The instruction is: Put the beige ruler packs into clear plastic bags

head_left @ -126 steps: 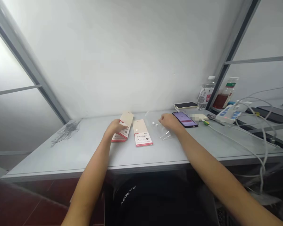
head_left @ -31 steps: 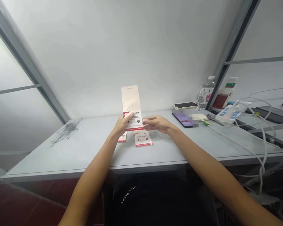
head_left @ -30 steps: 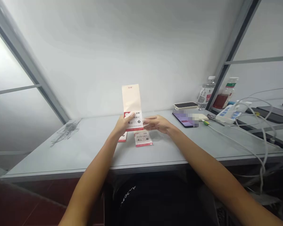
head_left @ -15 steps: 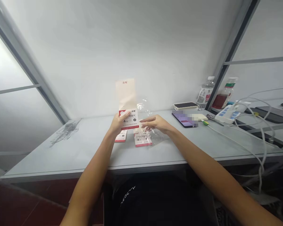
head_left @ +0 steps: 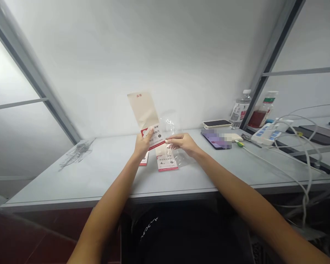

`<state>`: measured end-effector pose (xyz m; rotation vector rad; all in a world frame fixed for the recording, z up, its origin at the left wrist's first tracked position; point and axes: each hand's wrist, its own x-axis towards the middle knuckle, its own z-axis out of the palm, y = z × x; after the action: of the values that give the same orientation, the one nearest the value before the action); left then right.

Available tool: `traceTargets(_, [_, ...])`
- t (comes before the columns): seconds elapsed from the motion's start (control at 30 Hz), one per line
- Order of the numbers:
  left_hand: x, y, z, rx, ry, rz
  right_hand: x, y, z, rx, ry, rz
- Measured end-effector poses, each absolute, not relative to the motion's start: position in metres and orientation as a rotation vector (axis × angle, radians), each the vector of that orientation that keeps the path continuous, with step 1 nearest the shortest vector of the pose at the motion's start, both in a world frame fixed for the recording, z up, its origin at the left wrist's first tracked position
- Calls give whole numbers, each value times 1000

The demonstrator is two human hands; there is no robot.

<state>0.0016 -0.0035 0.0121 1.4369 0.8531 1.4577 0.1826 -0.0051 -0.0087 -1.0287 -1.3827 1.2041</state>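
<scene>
In my left hand (head_left: 143, 146), thumb on the front, is a ruler set packet (head_left: 157, 136) with a red-and-white printed label and a long cream flap (head_left: 144, 106) standing up above it. The packet tilts to the right. My right hand (head_left: 183, 143) pinches a clear plastic bag (head_left: 170, 128) by the packet's lower right corner. The bag hangs loosely around the fingers. Below, a second ruler set packet (head_left: 167, 164) lies on the desk, partly behind the bag. Another packet (head_left: 144, 160) lies mostly hidden behind my left wrist.
Crumpled clear plastic (head_left: 77, 152) lies at the desk's left. To the right are a purple-screened phone (head_left: 214, 139), a second phone (head_left: 217, 124), a water bottle (head_left: 240, 108), a jar of red contents (head_left: 262, 113), a power strip (head_left: 266, 134) and tangled white cables (head_left: 308, 157).
The held packet has shifted slightly right and tilted, its flap now leaning left. My left hand moved right with it. The bag around my right fingers has changed shape.
</scene>
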Motion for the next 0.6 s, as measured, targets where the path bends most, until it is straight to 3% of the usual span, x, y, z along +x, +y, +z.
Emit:
traceTargets(0.4, [5,7,5,1112,788,1521,176,-11,-8,-921,-1342,1331])
traceTargets(0.6, [8,6,0,1250,954,1594,177,-6,-11,-881,-1236,1311])
